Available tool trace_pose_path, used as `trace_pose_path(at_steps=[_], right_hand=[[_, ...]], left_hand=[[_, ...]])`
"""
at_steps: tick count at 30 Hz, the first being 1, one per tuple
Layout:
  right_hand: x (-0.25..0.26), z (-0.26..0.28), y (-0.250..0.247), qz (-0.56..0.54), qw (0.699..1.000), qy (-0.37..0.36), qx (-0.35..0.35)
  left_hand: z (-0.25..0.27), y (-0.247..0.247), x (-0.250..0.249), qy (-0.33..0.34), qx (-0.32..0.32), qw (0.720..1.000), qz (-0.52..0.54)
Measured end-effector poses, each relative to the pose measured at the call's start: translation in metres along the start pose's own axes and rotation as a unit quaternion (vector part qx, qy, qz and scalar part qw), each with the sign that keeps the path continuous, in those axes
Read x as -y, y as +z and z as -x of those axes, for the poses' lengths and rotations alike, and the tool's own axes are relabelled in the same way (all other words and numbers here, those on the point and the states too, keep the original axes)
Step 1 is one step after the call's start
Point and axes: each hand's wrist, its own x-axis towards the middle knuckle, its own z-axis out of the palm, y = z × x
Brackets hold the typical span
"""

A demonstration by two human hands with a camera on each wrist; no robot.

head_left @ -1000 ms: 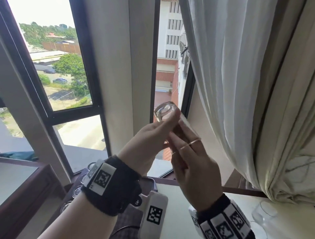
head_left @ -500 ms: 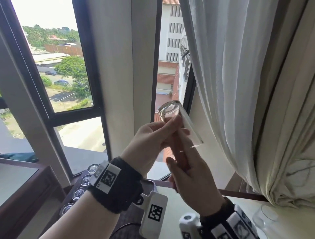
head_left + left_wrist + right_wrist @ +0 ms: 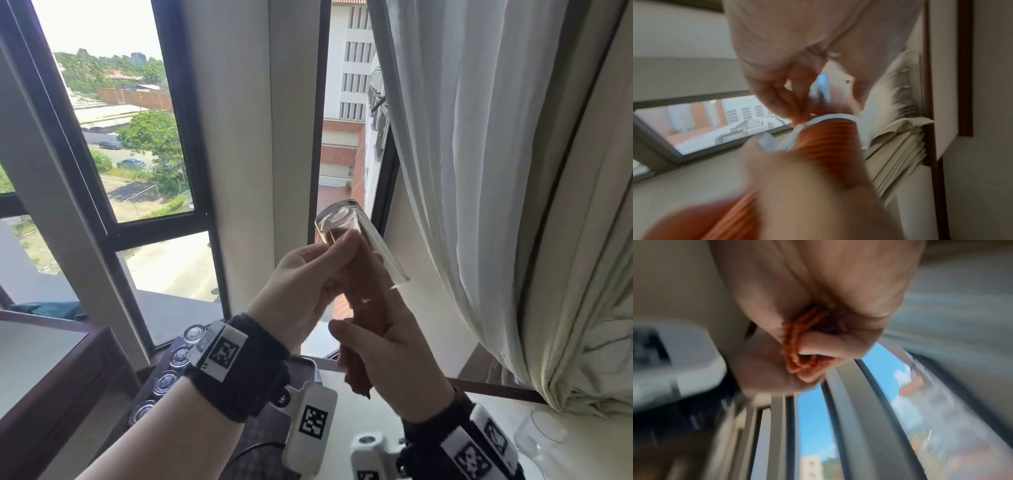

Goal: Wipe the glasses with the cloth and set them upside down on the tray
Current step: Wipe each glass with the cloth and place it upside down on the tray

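clear glass (image 3: 356, 240) stuffed with a ribbed orange cloth (image 3: 830, 138), off-white curtain (image 3: 479, 171), dark window frames (image 3: 191, 137), black wristbands (image 3: 239, 370) with black-and-white square tags

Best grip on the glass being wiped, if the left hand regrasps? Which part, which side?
Judging from the head view: take the glass round its wall near the thick closed base, from the left, much as the left hand grips it now. It is tilted, base up and left, mouth down and right, and the orange cloth held by the right hand fills the mouth end.
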Motion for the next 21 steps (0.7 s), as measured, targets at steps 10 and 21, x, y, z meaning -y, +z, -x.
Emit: trace_pose_path(at_steps=[10,21], right_hand=[[-0.029,-0.004,0.004,0.366,0.916,-0.143,-0.079],[-0.036,0.005,0.013,-0.325,0.941,0.086,0.039]], left_hand=[[0.002,-0.007,-0.003,-0.003,0.04,0.978,-0.204],[0.026,-0.064,0.031,0.064,0.057,0.995,-0.043]])
